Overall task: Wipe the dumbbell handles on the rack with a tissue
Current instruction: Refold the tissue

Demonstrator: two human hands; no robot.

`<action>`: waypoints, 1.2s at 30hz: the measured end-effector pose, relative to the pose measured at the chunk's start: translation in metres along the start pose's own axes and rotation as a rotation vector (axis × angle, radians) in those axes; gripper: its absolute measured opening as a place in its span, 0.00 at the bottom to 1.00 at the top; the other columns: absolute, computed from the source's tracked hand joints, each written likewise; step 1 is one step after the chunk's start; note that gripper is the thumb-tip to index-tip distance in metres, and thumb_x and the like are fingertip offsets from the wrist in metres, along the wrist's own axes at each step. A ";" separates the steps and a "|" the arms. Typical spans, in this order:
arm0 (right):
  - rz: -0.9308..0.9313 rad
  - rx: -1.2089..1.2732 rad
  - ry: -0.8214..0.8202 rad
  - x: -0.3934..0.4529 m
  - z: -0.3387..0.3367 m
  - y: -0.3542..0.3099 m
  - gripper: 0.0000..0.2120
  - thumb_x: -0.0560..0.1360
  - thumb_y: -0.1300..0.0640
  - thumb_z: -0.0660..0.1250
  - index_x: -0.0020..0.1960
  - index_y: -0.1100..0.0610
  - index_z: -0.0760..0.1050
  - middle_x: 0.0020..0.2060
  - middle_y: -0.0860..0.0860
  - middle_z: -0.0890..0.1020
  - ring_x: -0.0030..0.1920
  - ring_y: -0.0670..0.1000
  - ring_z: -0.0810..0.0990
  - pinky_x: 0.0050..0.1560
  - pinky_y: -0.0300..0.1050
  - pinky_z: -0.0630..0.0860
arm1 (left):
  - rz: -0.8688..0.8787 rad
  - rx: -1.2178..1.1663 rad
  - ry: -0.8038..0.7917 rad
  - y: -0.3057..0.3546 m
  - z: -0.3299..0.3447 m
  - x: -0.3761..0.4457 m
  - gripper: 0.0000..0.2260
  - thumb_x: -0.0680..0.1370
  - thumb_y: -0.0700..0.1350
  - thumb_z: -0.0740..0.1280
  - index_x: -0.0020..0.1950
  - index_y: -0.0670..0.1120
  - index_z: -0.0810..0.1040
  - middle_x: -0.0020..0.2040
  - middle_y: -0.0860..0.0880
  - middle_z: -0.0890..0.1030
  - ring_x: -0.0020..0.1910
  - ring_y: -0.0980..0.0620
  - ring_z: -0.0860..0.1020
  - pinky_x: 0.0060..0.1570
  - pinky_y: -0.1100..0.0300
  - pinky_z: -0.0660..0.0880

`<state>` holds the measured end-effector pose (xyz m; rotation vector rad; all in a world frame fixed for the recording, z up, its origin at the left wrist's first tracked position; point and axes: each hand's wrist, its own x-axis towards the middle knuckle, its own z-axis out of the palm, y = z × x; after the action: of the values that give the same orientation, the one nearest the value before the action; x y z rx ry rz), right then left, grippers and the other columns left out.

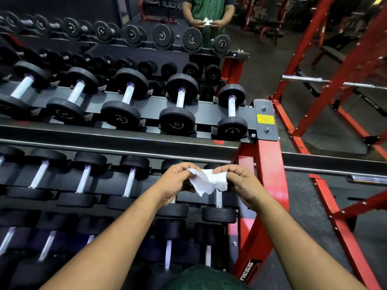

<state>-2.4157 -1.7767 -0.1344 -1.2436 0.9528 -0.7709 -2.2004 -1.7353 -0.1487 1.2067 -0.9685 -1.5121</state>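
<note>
A crumpled white tissue [209, 181] is stretched between both hands above the middle tier of the dumbbell rack [261, 120]. My left hand [178, 183] pinches its left edge and my right hand [240, 183] pinches its right edge. Right below the tissue stands the rightmost middle-tier dumbbell, its silver handle [218, 198] partly covered by the tissue. Black dumbbells with silver handles fill the upper tier [181, 98], the middle tier and the lower tier [167, 256].
A mirror behind the rack shows the reflected dumbbells and a person holding the tissue [207, 20]. Red rack legs [268, 185] stand at the right. A red squat frame [335, 80] with a steel barbell [324, 81] sits on the dark floor further right.
</note>
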 end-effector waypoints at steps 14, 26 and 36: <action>-0.075 -0.031 -0.061 0.005 -0.008 0.007 0.14 0.73 0.69 0.74 0.54 0.56 0.77 0.47 0.55 0.81 0.44 0.51 0.82 0.42 0.44 0.79 | 0.057 0.121 0.006 -0.004 -0.003 0.001 0.12 0.71 0.32 0.77 0.51 0.43 0.84 0.51 0.46 0.86 0.50 0.49 0.84 0.53 0.56 0.81; 0.006 -0.436 -0.043 0.015 -0.023 0.000 0.22 0.75 0.68 0.68 0.61 0.45 0.74 0.59 0.52 0.79 0.56 0.55 0.82 0.62 0.54 0.78 | 0.034 0.449 -0.105 0.009 0.001 -0.001 0.22 0.72 0.28 0.62 0.57 0.49 0.83 0.54 0.51 0.83 0.35 0.59 0.76 0.37 0.65 0.75; -0.044 -0.581 -0.139 0.015 0.004 0.012 0.08 0.78 0.49 0.70 0.48 0.54 0.78 0.37 0.47 0.81 0.36 0.45 0.76 0.40 0.47 0.74 | 0.063 0.343 -0.154 0.014 0.002 0.010 0.06 0.81 0.41 0.69 0.56 0.47 0.83 0.50 0.43 0.85 0.46 0.49 0.81 0.49 0.46 0.80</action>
<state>-2.4062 -1.7863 -0.1488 -1.8005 1.0754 -0.4391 -2.2005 -1.7484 -0.1372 1.2947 -1.3997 -1.4427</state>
